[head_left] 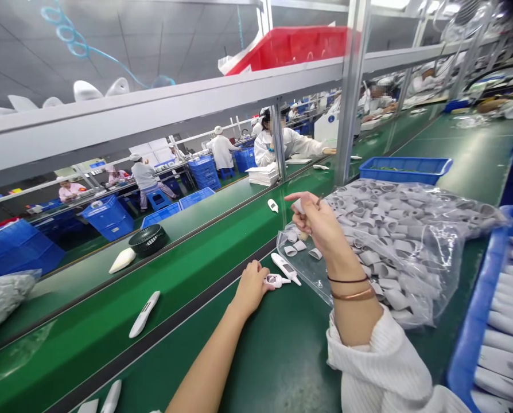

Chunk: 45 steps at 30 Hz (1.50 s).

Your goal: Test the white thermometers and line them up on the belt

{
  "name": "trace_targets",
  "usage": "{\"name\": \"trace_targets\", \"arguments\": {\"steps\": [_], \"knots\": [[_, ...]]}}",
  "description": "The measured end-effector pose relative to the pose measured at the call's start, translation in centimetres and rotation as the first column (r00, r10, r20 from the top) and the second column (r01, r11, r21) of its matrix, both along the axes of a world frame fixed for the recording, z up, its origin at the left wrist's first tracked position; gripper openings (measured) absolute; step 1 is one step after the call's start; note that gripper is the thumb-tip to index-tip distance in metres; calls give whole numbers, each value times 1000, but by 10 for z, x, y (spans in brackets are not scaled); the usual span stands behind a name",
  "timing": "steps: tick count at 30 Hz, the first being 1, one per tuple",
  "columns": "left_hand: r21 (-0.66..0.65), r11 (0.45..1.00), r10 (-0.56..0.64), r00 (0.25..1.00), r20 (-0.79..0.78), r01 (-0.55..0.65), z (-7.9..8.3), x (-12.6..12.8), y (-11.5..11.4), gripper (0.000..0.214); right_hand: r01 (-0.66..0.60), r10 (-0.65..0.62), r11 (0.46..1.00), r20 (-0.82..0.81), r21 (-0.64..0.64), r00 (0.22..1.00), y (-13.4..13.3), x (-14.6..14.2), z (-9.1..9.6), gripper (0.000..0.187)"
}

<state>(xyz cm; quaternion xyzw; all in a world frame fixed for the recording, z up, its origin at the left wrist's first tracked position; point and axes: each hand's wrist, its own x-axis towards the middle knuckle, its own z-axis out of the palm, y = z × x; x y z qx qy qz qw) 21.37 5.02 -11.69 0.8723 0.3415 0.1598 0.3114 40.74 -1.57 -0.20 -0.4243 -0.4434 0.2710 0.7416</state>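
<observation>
My left hand (252,288) rests at the edge of the green bench, its fingers closed on a white thermometer (274,280) with a narrow tip pointing right. Touching or just beside that one lies a second white thermometer (286,268) with a small dark display. My right hand (315,222) is raised over the near edge of a clear plastic bag (314,275). Thumb and fingers there pinch a small pale grey sleeve (299,206), with the index finger stretched out to the left. Many similar grey sleeves (385,229) fill the bag.
A green conveyor belt (205,252) runs beyond the bench, carrying a white device (144,314) and another thermometer (272,205). Blue trays (405,169) stand behind the bag and at the right (467,344). A metal post (349,97) rises ahead. A co-worker (286,143) sits across.
</observation>
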Motion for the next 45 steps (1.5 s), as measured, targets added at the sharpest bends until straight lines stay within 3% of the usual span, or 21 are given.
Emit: {"name": "trace_targets", "arguments": {"steps": [4, 7, 9, 12, 16, 21, 26, 31, 34, 37, 45], "knots": [[-310, 948, 135, 973, 185, -73, 14, -37, -24, 34, -77, 78, 997, -38, 20, 996, -4, -18, 9, 54], [-532, 843, 299, 895, 332, -84, 43, -68, -45, 57, -137, 139, 989, -40, 50, 989, -8, -39, 15, 53], [-626, 778, 380, 833, 403, -52, 67, -87, -59, 60, -210, 213, 976, -42, 65, 976, -9, -55, 18, 53], [-685, 727, 419, 764, 490, 41, 100, -111, -77, 46, -316, 320, 946, -56, 71, 946, -12, -75, 19, 56], [-642, 741, 321, 736, 597, 198, 124, -134, -97, 22, -423, 424, 905, -16, 49, 905, -20, -94, 21, 48], [-575, 789, 297, 684, 666, 217, 129, -138, -117, 23, -499, 499, 867, -11, 10, 867, -30, -114, 23, 33], [-640, 768, 474, 681, 558, -11, 133, -125, -132, 66, -434, 435, 898, 1, 70, 901, -32, -136, 18, 30], [-604, 780, 512, 724, 463, -165, 133, -122, -135, 71, -453, 435, 889, 190, 62, 880, -37, -143, 17, 28], [-594, 786, 516, 711, 479, -171, 132, -122, -136, 73, -443, 416, 896, 273, 41, 867, -41, -143, 19, 24], [-579, 797, 516, 691, 506, -171, 132, -121, -136, 77, -412, 383, 908, 247, 80, 890, -43, -144, 20, 23], [-556, 816, 490, 702, 517, -160, 131, -122, -141, 78, -471, 442, 877, 223, 94, 869, -45, -148, 16, 22]]}}
